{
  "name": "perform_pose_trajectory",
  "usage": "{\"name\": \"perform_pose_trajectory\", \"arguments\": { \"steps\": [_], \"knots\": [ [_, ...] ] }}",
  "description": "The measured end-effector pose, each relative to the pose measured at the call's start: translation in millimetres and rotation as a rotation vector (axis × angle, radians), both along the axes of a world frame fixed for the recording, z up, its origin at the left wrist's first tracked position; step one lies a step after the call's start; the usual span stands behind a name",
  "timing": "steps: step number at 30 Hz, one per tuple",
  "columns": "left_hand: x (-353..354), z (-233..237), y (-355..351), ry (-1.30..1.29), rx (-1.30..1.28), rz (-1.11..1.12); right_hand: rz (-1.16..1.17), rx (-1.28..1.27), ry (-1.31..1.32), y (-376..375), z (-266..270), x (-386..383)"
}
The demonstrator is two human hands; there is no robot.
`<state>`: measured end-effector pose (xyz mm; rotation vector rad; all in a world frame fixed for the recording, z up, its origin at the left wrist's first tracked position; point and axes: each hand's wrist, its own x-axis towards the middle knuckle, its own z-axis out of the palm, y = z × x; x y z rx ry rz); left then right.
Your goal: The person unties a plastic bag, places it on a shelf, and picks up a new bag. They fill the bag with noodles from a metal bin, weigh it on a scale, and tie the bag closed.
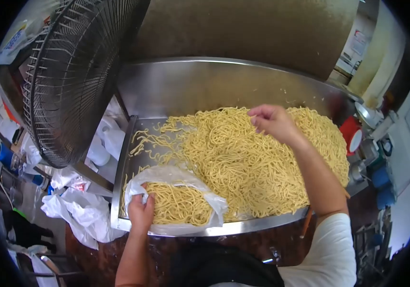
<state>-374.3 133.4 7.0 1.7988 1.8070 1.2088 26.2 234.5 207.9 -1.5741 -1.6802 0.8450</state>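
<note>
A big heap of yellow noodles [243, 158] is spread over a metal tray table [162, 123]. At its front left corner lies a clear plastic bag [217, 203], its mouth wide and a mass of noodles inside. My left hand [141, 210] grips the bag's left rim, thumb over the edge and the other fingers mostly hidden. Over the middle of the heap hovers my right hand [274, 123], fingers loosely curled with a gap to the thumb, and I see nothing held in it.
A large fan [78, 76] stands at the tray's left. White plastic bags [78, 210] hang below it. A metal back wall [224, 83] rises behind the noodles. At the right are a red container [349, 134] and blue cups [382, 177].
</note>
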Motion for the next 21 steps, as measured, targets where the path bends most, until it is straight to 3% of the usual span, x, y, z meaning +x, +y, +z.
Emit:
{"name": "perform_pose_trajectory", "arguments": {
  "steps": [3,5,7,12,17,19,21],
  "knots": [
    [7.9,2.2,2.5,-0.035,-0.071,0.061,0.099,0.077,0.208,10.5,-33.0,-17.7],
    [5.7,-9.3,4.2,-0.023,-0.008,0.045,0.221,0.086,0.197,39.1,-75.6,-28.0],
    [1.8,-12.5,6.9,-0.001,-0.010,0.028,0.095,0.364,-0.617,59.1,-115.4,-48.9],
    [-0.5,-19.5,4.2,-0.169,-0.156,0.001,0.133,0.172,-0.356,145.4,-196.1,-141.5],
    [-0.7,-17.3,4.0,-0.130,-0.118,-0.002,0.146,0.102,-0.499,231.7,-289.7,-230.1],
    [-3.3,-18.2,5.6,-0.064,-0.098,-0.024,0.123,0.191,-0.503,248.7,-294.3,-247.5],
    [-3.7,-9.3,-0.9,-0.123,-0.278,-0.038,0.114,0.223,-0.587,261.1,-291.8,-256.9]
  ]
}}
